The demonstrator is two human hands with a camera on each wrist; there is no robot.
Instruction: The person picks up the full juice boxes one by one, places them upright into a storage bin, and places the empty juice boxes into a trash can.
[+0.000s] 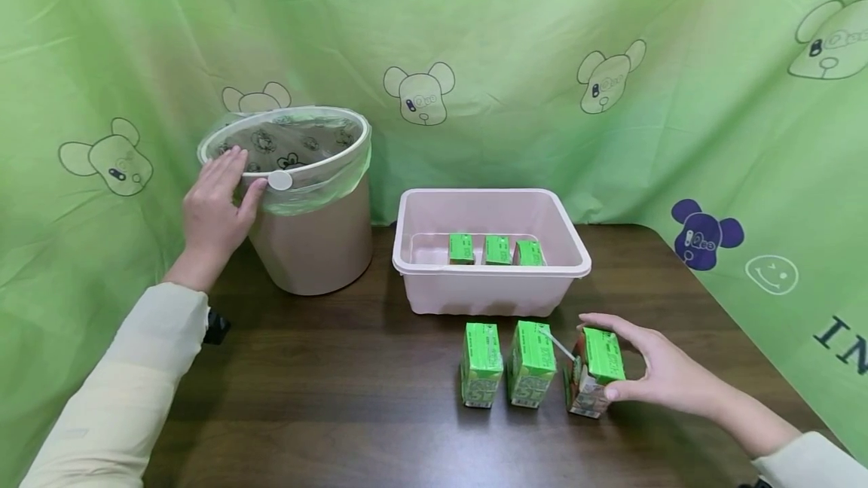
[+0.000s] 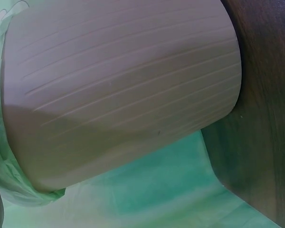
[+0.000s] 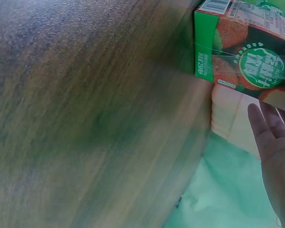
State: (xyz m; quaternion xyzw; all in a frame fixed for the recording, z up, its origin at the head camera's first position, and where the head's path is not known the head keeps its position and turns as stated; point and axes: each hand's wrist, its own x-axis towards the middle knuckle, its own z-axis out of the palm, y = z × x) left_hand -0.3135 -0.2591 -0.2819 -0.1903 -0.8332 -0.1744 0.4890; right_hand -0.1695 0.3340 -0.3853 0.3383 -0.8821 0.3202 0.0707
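Observation:
My left hand (image 1: 217, 209) rests at the near left rim of a pinkish trash bin (image 1: 315, 251), its fingers fairly straight over the edge and the thumb by a round tab (image 1: 280, 180). Between the thumb and fingers of my right hand (image 1: 667, 371) is a green-topped juice box (image 1: 603, 354), held at its sides and slightly tilted. Fruit pictures cover the juice box (image 3: 247, 52) in the right wrist view. A white straw (image 1: 557, 343) slants between it and the middle juice box (image 1: 533, 364). Another juice box (image 1: 482, 364) stands upright farther left.
A pale pink plastic tub (image 1: 488, 292) sits behind the row, with three more green-topped boxes (image 1: 497, 249) inside. A translucent green liner (image 1: 319, 194) folds over the bin's rim. The dark wooden table (image 1: 325, 390) meets a green printed curtain (image 1: 325, 36) at the back and right.

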